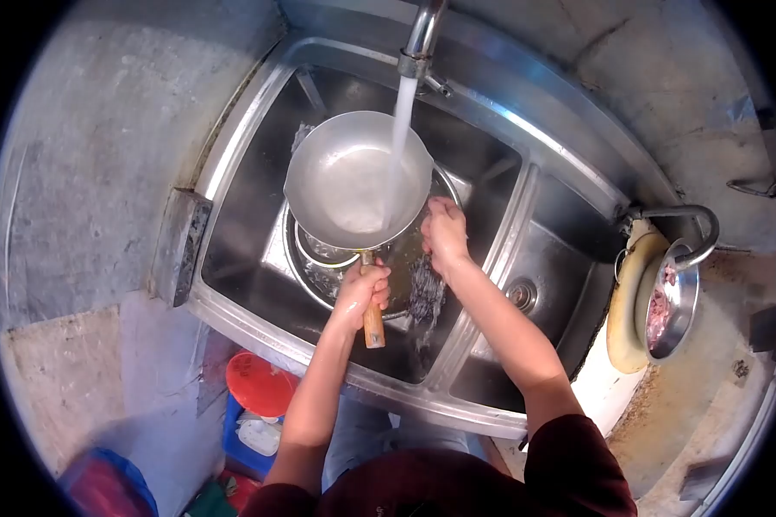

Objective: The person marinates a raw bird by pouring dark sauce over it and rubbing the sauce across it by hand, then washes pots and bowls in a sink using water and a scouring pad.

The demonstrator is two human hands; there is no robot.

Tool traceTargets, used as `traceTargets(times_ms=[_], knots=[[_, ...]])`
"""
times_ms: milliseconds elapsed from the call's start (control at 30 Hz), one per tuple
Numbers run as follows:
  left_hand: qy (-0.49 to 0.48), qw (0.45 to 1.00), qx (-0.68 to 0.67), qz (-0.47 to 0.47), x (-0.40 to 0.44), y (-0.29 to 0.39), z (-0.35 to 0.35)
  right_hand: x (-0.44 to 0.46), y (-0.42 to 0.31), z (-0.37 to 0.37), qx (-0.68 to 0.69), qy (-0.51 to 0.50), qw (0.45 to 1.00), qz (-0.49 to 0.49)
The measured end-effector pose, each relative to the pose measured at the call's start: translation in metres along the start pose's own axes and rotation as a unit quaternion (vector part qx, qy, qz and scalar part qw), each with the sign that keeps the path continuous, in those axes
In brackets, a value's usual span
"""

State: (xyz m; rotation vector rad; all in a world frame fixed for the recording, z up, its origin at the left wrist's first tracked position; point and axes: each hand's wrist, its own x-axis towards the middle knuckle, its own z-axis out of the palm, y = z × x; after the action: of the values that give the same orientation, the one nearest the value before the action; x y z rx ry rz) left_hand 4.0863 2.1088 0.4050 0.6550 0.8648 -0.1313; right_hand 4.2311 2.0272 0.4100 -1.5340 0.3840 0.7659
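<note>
A metal pan [341, 172] with a wooden handle [373, 330] is held over the left sink, under running water [403, 112]. My left hand [362, 293] is wrapped round the handle. My right hand [445, 231] is closed beside the pan's right rim. From it hangs a dark grey, stringy mesh scrubber [427, 293]; the part inside the fingers is hidden. Below the pan sits a round metal basin [293, 269] with water in it, partly covered by the pan. A pale green rim [323, 261] shows inside the basin.
The faucet [424, 34] reaches in from the back. A second sink [552, 258] with a drain lies to the right. Beyond it, a metal bowl [685, 297] with pieces of raw meat stands on a round board [625, 302]. A red lid [254, 383] and blue bin [241, 448] are lower left.
</note>
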Motion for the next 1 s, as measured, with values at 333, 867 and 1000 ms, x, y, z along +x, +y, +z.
traceTargets(times_ms=[333, 867, 1000], knots=[[0.056, 0.982, 0.135, 0.115, 0.000, -0.005, -0.011, 0.023, -0.050, 0.052, -0.014, -0.241, 0.964, -0.110], [-0.004, 0.991, 0.115, 0.064, -0.029, 0.007, -0.027, 0.011, 0.020, 0.055, -0.522, -0.524, 0.667, -0.097], [0.012, 0.987, 0.148, 0.059, -0.029, 0.002, -0.040, 0.080, -0.023, 0.020, -0.870, -0.265, 0.297, -0.293]])
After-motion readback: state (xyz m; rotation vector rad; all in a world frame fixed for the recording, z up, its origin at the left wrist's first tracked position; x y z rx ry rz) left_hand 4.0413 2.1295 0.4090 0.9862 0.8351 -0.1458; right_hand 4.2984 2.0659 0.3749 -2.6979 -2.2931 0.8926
